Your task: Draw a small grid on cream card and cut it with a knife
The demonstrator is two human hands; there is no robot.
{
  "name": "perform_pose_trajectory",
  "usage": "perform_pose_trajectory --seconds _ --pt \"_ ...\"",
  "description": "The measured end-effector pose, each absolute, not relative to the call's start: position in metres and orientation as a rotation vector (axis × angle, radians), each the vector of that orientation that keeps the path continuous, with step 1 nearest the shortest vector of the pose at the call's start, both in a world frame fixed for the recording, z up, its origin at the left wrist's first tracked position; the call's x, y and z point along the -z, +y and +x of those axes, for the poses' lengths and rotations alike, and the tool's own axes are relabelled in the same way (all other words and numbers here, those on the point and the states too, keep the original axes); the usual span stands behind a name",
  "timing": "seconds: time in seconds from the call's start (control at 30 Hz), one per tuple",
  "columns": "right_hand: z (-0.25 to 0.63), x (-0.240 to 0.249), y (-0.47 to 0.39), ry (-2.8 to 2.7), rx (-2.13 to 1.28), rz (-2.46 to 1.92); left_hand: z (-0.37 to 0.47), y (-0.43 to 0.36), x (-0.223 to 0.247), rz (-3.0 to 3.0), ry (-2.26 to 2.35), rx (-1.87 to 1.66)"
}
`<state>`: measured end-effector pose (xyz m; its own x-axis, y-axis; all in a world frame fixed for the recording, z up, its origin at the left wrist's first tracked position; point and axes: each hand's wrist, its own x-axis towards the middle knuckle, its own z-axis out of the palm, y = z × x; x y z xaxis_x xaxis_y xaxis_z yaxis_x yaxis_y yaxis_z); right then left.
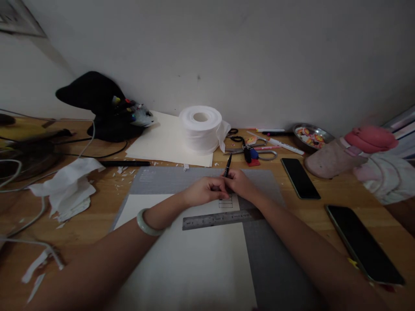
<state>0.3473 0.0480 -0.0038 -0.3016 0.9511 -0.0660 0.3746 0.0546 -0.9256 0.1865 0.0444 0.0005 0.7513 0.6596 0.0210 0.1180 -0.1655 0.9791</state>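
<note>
1. The black pen (228, 165) is in the grip of the right hand (241, 185). Those fingers are pinched together on it. The pen is long and thin, and it pokes up out of the grip, leaning a little away from the person.
2. The left hand (205, 190) is right beside that grip, with its fingers curled in. I can't tell if they are closed on anything. The right hand looks nearer to the pen.
3. Small drawn boxes (226, 203) peek out just below the grip, on the big paper (194, 263).
4. The metal ruler (210, 220) is on the person's side of both hands. It runs mostly side to side, and the right arm hides one end.
5. Under the paper is a gray mat (266, 255) on the wooden tabletop (110, 196).
6. Past the grip are a fat paper roll (201, 131) and scissors (267, 154). The hands cover part of the boxes.
</note>
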Motion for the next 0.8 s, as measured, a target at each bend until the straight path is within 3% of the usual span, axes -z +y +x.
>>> perform_pose_trajectory --seconds 0.63,0.8 --pt "0.3487 0.0036 0.0511 -1.567 -1.250 -1.426 0.1852 0.0454 0.0076 1.659 0.598 -0.545" --pt "0.3485 0.0041 0.0528 -1.469 -1.279 -1.465 0.1857 0.0435 0.0054 1.539 0.648 -0.754"
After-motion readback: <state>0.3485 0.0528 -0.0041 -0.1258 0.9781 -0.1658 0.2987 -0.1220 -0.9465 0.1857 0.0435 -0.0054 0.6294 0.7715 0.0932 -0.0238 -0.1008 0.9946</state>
